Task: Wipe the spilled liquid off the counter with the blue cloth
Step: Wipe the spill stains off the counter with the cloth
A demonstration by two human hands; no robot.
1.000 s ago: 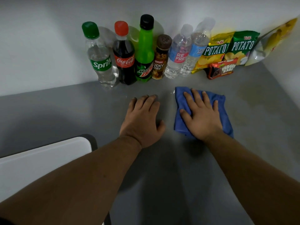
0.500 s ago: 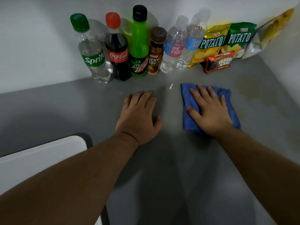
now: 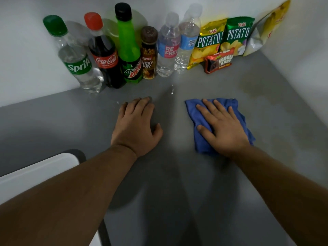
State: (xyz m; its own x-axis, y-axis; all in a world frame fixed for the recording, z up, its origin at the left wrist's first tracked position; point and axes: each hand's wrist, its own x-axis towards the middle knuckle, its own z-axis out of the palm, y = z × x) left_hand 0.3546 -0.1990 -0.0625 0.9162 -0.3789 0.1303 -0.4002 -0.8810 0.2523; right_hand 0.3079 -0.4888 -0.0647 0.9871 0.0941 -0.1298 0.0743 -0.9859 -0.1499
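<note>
The blue cloth (image 3: 193,110) lies bunched on the grey counter (image 3: 177,183), right of centre. My right hand (image 3: 221,126) presses flat on it with fingers spread and straight, hiding most of the cloth. My left hand (image 3: 136,125) rests palm down on the bare counter to the left, fingers straight. A few small drops of liquid (image 3: 172,90) glint between the hands and the bottles, and another tiny drop (image 3: 117,102) lies left of my left fingertips.
Along the back wall stand a Sprite bottle (image 3: 78,64), Coca-Cola bottle (image 3: 105,57), Mountain Dew bottle (image 3: 129,50), coffee bottle (image 3: 148,55), two water bottles (image 3: 168,50), chip bags (image 3: 223,38) and a snack pack (image 3: 219,62). A white board (image 3: 35,173) lies at lower left.
My right hand slid the blue cloth to the right, away from the drops. My left hand stayed flat on the counter.
</note>
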